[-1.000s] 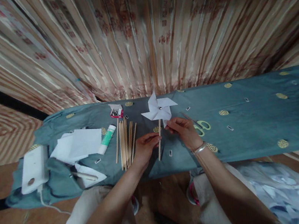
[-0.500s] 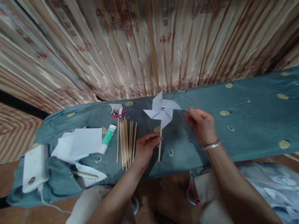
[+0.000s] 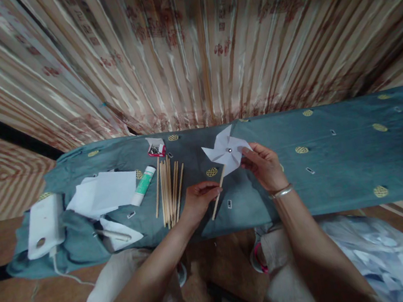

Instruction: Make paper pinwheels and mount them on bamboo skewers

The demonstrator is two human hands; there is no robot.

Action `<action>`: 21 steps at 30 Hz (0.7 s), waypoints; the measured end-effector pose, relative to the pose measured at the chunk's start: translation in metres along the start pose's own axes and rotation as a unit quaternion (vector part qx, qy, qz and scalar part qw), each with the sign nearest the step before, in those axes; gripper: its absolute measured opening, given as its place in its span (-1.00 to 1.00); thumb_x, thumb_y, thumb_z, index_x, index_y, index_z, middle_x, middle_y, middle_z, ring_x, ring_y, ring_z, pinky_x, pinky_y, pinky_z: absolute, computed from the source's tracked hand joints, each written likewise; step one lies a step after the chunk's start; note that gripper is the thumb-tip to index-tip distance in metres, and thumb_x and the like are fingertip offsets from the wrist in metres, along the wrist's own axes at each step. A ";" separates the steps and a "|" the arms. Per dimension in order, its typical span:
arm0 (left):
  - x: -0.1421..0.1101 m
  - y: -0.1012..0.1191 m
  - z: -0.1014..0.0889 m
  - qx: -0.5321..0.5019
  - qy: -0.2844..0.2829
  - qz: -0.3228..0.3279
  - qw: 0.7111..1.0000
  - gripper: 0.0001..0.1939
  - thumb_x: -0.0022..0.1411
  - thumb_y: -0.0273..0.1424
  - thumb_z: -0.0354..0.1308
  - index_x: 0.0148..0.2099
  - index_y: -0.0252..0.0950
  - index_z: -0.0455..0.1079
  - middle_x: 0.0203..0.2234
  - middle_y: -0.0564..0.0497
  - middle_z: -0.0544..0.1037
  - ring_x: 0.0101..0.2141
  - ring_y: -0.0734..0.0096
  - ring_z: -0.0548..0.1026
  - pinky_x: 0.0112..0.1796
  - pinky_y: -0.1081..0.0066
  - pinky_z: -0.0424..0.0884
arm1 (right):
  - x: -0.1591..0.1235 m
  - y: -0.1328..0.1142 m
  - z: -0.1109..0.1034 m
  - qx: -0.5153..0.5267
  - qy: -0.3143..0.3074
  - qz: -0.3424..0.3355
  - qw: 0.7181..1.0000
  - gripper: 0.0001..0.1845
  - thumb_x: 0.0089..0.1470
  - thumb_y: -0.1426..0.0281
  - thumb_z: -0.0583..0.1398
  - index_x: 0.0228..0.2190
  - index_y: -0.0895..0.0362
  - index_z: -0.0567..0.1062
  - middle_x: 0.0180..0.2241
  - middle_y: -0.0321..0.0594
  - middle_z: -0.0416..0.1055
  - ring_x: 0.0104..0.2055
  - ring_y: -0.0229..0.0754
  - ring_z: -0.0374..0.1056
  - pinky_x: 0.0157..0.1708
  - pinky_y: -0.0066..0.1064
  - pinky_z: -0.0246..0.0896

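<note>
Pinching the stick [image 3: 218,205] between thumb and fingers, the left hand [image 3: 200,200] holds the pinwheel [image 3: 220,154] tilted over the cloth [image 3: 341,175]; the right hand [image 3: 265,167] has its fingertips at one white blade (pinched or merely touched, I can't tell). Spare sticks [image 3: 167,191] lie just left of the left hand, then the glue [image 3: 143,186], the small red box [image 3: 156,150] beyond, and paper [image 3: 113,189] farther left.

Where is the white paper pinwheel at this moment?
In the head view, the pinwheel is just right of centre, with the left hand on its stick and the right hand at one blade.
</note>
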State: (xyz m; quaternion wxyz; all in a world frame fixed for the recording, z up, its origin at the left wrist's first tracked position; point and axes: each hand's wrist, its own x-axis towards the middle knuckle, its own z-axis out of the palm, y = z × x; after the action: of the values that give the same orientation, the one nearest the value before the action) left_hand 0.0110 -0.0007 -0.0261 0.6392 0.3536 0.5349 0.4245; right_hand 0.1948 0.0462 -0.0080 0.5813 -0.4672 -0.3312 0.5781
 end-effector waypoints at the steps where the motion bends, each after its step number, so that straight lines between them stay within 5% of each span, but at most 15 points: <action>1: 0.000 0.000 0.000 0.002 -0.002 0.002 1.000 -0.76 -0.21 -0.30 0.42 -0.43 -0.30 0.58 -0.55 0.03 0.58 -0.50 0.46 0.44 -0.42 0.49 0.30 | 0.000 0.000 0.000 -0.002 0.001 0.000 1.000 -0.57 -0.35 0.13 0.48 -0.40 0.07 0.57 -0.51 -0.38 0.51 -0.55 -0.36 0.36 -0.58 -0.53 0.30; 21: 0.000 0.002 -0.001 0.006 0.007 0.014 1.000 -0.76 -0.18 -0.29 0.40 -0.41 -0.31 0.58 -0.54 0.01 0.58 -0.48 0.45 0.44 -0.40 0.47 0.30 | -0.006 0.004 0.010 -0.029 -0.033 0.030 0.999 -0.56 -0.39 0.13 0.50 -0.49 0.10 0.53 -0.52 -0.35 0.51 -0.56 -0.32 0.39 -0.64 -0.53 0.26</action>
State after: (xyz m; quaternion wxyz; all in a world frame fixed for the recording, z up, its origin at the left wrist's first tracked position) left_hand 0.0095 0.0004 -0.0251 0.6276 0.3620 0.5369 0.4322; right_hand 0.1835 0.0416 -0.0071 0.5385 -0.4747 -0.3526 0.6003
